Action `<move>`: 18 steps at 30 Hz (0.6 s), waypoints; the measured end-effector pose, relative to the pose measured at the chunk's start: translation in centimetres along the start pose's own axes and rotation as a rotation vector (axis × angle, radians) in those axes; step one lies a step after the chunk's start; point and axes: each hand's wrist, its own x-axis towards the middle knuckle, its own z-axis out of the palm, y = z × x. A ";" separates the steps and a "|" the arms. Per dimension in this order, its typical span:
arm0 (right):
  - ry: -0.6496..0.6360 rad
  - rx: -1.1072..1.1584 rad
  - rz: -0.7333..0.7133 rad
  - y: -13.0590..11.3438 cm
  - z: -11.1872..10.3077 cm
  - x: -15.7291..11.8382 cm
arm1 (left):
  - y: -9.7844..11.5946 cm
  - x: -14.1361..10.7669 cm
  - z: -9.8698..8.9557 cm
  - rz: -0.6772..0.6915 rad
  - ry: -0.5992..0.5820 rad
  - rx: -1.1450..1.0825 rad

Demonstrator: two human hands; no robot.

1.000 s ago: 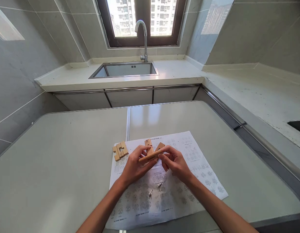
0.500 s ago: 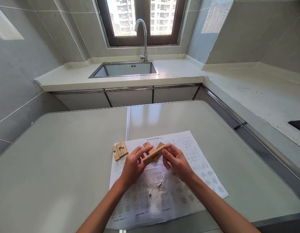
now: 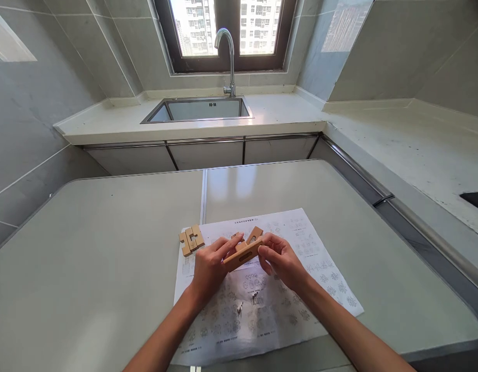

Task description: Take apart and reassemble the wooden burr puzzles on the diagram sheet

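Observation:
Several notched wooden puzzle pieces are between my hands above a printed instruction sheet (image 3: 258, 320). A long wooden puzzle piece (image 3: 242, 257) with a slot in its side lies nearest me, tilted up to the right. My left hand (image 3: 212, 261) grips its left end, and the fingers of my right hand (image 3: 280, 257) pinch its right end. Behind it, a second wooden piece (image 3: 255, 235) points up to the right. Another piece beside my left fingertips is partly hidden. Notched wooden pieces (image 3: 191, 240) lie together at the sheet's upper left, apart from my hands.
The sheet rests on a pale table (image 3: 107, 248) with a seam down its middle. Two torn spots show in the paper. Beyond the table are a white counter (image 3: 285, 111), a sink (image 3: 204, 120) and a faucet (image 3: 232, 62) under a window.
The long piece has moved slightly left and down with my left hand. The piece behind it has turned and now stands out more to the upper right.

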 end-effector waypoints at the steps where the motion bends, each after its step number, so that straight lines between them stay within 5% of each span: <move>1: 0.001 -0.003 -0.003 0.1 0.0 0.0 | 0.0 0.0 0.0 0.015 0.004 0.010; 9: -0.016 0.027 0.006 0.5 -0.1 0.0 | 0.2 0.1 -0.5 0.104 0.051 0.127; 18: -0.032 0.035 0.002 0.4 -0.1 0.0 | 0.0 -0.2 -0.5 0.040 -0.013 0.166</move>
